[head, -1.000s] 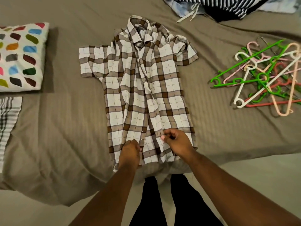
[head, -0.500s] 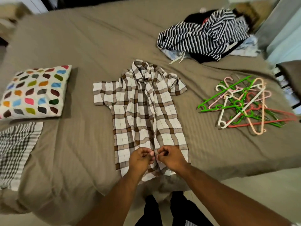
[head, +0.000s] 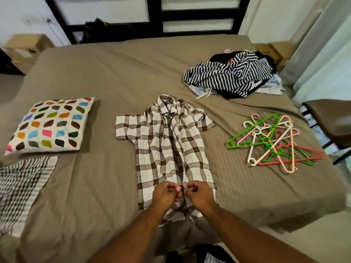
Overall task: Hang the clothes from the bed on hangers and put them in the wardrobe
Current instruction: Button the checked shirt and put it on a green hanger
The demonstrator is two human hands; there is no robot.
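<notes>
- On the bed [head: 95, 186], near its front edge, our shirt [head: 167, 149] lies flat.
- Our left hand [head: 165, 195] and right hand [head: 200, 194] pinch its front edges, fingers [head: 171, 186] curled, perhaps at a button.
- Light, limp cloth: we would lift it by the shoulders.

One wide-angle view, worn on the head, looks forward and down from the near edge of the brown-sheeted bed [head: 114, 82], facing the black barred bedhead [head: 157, 14] at twelve o'clock. It sits close over the left hand [head: 165, 194] and right hand [head: 199, 193] on the brown-and-white checked shirt [head: 167, 149] at six o'clock. The frame edges bow, perhaps from the lens.
</notes>
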